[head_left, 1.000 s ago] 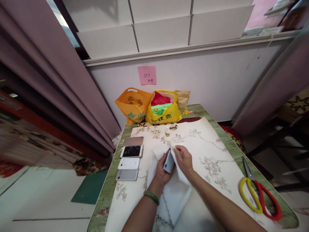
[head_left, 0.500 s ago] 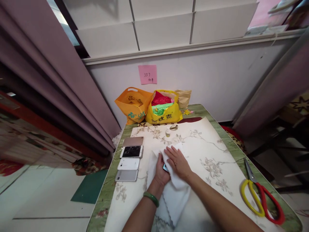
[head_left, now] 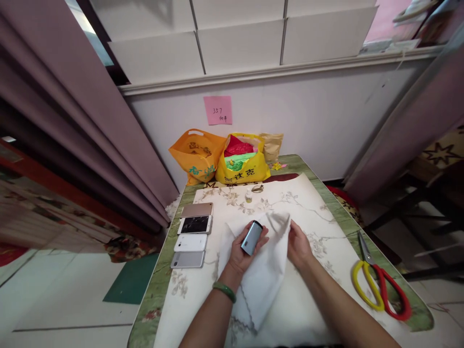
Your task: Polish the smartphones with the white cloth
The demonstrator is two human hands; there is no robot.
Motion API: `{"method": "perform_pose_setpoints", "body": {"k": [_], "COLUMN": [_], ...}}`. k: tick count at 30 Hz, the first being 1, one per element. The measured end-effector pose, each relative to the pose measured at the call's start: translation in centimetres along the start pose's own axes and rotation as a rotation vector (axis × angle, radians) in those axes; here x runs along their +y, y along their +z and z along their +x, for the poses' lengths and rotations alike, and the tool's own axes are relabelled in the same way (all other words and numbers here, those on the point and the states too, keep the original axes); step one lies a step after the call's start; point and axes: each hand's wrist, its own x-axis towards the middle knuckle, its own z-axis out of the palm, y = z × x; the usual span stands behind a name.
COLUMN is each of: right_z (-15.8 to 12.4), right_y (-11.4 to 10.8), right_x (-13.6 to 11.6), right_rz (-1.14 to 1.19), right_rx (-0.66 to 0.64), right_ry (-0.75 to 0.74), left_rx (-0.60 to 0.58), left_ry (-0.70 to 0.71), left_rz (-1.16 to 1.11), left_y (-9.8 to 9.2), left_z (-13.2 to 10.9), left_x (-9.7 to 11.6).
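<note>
A small blue-grey phone (head_left: 251, 238) with a dark upper edge rests in my left hand (head_left: 239, 253), fingers curled around its sides. A green bangle (head_left: 224, 291) circles that wrist. Beneath the phone and the hand spreads a white cloth (head_left: 261, 285) with a scalloped edge. My right hand (head_left: 299, 245) pinches the cloth's right part and holds it raised, apart from the phone. To the left lie a gold phone (head_left: 197, 210), a white phone with a dark cracked-looking screen (head_left: 195, 224), a white phone (head_left: 190, 242) and a silver phone (head_left: 187, 259) in a column.
Large scissors (head_left: 377, 285) with yellow and red handles lie at the table's right. A small bottle (head_left: 248, 195) and glasses (head_left: 257, 188) sit farther back. An orange bag (head_left: 197, 157), a yellow bag (head_left: 243, 169) and a tan pouch (head_left: 271, 145) stand against the wall.
My right hand has moved right, off the phone, drawing the cloth aside. The phone, mostly covered before, now shows in my left hand. The view has shifted slightly.
</note>
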Motion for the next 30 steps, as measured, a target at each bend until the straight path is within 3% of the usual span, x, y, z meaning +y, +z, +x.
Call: {"method": "perform_pose_setpoints", "body": {"k": [3, 8, 12, 15, 20, 23, 26, 29, 30], "right_z": [-0.6, -1.3, -1.5, -1.1, -0.1, -0.1, -1.5, -3.9, -4.7], "right_y": [-1.4, -3.6, -3.5, -3.3, -3.5, -3.3, -2.5, -1.0, -0.5], "right_x": [-1.3, -2.0, -2.5, -2.9, -3.1, -2.3, -0.8, 1.1, 1.7], "right_rz": [0.163, 0.213, 0.217, 0.106, 0.035, -0.150, -0.594, -0.950, -1.145], "right_rx": [0.061, 0.136, 0.080, 0.173, 0.330, 0.383, 0.184, -0.228, -0.484], "right_ry": [0.125, 0.217, 0.211, 0.227, 0.084, -0.085, -0.322, -0.395, -0.408], "left_rx": [-0.004, 0.062, 0.152, 0.182, 0.115, 0.051, 0.042, 0.079, 0.102], "left_ry": [0.023, 0.101, 0.103, 0.101, 0.066, 0.032, 0.017, 0.046, 0.051], "left_rz": [0.094, 0.224, 0.282, 0.272, 0.201, 0.100, 0.007, -0.011, -0.011], "left_y": [-0.2, -0.5, -0.6, -0.4, 0.2, 0.1, -0.1, -0.4, -0.5], "left_z": [-0.2, 0.1, 0.3, 0.3, 0.3, 0.6, 0.8, 0.8, 0.8], "left_x": [-0.2, -0.5, -0.6, -0.3, -0.1, -0.1, -0.2, -0.3, -0.3]}}
